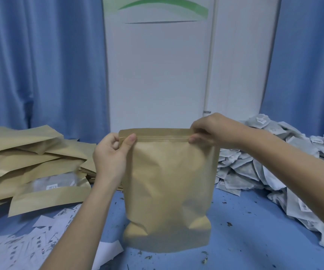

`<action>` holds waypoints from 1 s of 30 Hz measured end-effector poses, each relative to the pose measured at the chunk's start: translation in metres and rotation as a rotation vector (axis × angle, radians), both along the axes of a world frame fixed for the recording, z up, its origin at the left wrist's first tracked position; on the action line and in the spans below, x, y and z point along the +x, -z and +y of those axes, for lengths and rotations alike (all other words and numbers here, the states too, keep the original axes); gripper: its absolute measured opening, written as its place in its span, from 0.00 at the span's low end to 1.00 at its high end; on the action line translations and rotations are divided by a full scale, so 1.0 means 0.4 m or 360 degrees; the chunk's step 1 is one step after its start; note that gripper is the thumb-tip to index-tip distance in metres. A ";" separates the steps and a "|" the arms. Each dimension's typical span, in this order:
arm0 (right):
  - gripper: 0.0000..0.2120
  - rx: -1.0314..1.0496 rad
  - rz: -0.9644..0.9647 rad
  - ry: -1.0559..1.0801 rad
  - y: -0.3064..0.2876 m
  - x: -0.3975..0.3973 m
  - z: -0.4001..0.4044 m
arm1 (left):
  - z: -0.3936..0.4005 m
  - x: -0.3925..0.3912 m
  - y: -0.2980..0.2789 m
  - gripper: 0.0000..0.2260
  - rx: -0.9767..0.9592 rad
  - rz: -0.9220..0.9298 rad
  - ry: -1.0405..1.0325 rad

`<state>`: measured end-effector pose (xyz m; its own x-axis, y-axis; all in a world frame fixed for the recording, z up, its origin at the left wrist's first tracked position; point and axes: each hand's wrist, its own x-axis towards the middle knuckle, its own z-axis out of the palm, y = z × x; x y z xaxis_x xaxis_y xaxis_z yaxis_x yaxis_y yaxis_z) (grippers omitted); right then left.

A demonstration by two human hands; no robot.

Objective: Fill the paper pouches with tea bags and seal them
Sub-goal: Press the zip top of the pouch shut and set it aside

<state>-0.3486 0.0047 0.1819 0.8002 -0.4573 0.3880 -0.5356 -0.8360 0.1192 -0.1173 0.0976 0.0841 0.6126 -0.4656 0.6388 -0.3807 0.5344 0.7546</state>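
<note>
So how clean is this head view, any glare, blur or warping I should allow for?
Head view: soft, even light, no glare; the kraft pouch and both hands, left and right, look sharp; wide-angle bending curves the blue curtains at the edges; printed labels blur near the lower-left corner.

Both hands are raised at the top edge of the kraft paper pouch [167, 190]. The left hand [111, 152] pinches the pouch's upper left corner: its thumb [129, 141] lies on the near face, and the other fingers are curled behind the corner. The right hand [212, 129] pinches the upper right corner from above, with its knuckles up and its fingertips [193, 139] pressed on the closure strip. Both forearms are bare. The left one rises from below the pouch, the right one comes in from its right side.
</note>
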 end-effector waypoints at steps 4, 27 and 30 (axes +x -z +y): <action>0.22 -0.0017 -0.0074 0.0137 0.010 -0.017 -0.014 | -0.001 0.024 0.014 0.25 -0.0034 0.0071 0.0045; 0.23 0.2003 -0.1379 -0.0214 0.417 -0.021 -0.019 | -0.003 0.025 0.120 0.17 0.0363 0.0744 0.0859; 0.21 0.2187 -0.1650 -0.0290 0.436 -0.003 -0.019 | 0.027 0.052 0.122 0.25 0.0885 0.0382 0.0975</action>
<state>-0.3498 -0.0031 0.0076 0.5649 -0.8077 0.1685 0.1828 -0.0767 -0.9802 -0.0966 0.1085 0.0352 0.2406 -0.9649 0.1056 0.0572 0.1227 0.9908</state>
